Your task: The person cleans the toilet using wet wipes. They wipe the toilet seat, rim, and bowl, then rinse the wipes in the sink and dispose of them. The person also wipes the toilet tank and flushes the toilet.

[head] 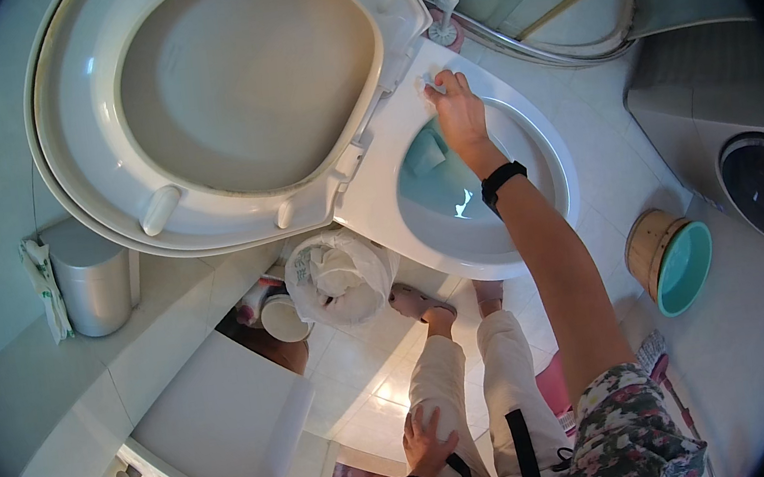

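My right hand (459,111) pinches a crumpled white tissue (429,82) and presses it on the rear rim of a white ceramic toilet bowl (376,193), close to the seat hinge. Bluish water fills the bowl, and a pale sheet of paper (426,154) lies in it. The toilet seat (80,111) and the lid (248,83) behind it are raised. My left hand (428,440) rests with spread fingers on my left trouser leg near the knee, holding nothing.
A plastic-lined waste bin (340,272) with used tissue stands beside the toilet. A toilet brush (444,13) is behind it. On the right is a wooden bucket (648,249) with a turquoise basin (685,269). A silver canister (92,281) sits on the left ledge.
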Demonstrator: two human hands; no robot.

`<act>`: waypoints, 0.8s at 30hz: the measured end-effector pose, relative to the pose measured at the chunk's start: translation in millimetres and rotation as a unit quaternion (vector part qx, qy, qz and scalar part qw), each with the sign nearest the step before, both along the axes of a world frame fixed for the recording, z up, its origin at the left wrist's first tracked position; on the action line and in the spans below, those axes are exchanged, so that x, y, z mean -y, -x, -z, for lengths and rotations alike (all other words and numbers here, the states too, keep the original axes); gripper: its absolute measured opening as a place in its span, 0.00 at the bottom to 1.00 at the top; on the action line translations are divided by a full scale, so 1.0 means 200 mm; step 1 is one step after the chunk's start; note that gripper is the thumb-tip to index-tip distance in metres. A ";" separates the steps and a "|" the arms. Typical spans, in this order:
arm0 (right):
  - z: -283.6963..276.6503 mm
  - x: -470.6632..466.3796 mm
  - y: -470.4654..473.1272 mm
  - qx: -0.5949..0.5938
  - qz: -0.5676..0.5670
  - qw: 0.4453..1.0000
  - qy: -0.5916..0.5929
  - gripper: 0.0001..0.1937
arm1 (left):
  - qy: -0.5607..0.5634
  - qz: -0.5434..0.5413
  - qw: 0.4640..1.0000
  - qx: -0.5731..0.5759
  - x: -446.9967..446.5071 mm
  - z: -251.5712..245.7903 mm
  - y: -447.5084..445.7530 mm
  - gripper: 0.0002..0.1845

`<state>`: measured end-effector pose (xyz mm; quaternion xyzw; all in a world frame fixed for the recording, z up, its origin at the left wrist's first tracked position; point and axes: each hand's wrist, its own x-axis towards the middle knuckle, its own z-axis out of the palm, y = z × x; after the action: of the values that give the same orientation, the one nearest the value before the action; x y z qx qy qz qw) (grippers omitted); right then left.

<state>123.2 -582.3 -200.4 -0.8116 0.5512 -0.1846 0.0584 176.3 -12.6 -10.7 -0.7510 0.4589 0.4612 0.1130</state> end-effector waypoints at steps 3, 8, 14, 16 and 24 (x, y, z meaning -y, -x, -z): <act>0.03 0.03 0.04 -0.026 -0.056 0.998 -0.001 0.08 | 0.003 -0.005 1.000 -0.008 0.00 0.00 0.00 0.38; 0.04 0.17 0.12 -0.095 -0.076 0.993 0.010 0.06 | 0.000 -0.015 1.000 -0.022 0.01 -0.01 -0.01 0.37; 0.08 0.02 -0.10 -0.068 0.085 0.994 -0.028 0.06 | -0.006 -0.016 1.000 -0.016 0.02 -0.01 0.00 0.37; 0.10 -0.22 -0.26 -0.064 0.030 0.997 -0.010 0.06 | -0.011 -0.021 1.000 -0.009 0.03 0.00 0.01 0.37; 0.05 -1.01 -0.50 -0.030 -0.203 0.977 -0.052 0.08 | -0.014 -0.026 1.000 0.001 0.03 -0.01 0.02 0.36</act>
<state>224.0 -379.3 -210.4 -0.9077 0.3849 -0.1157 0.1203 171.7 -18.3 -9.4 -0.7612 0.4328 0.4697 0.1123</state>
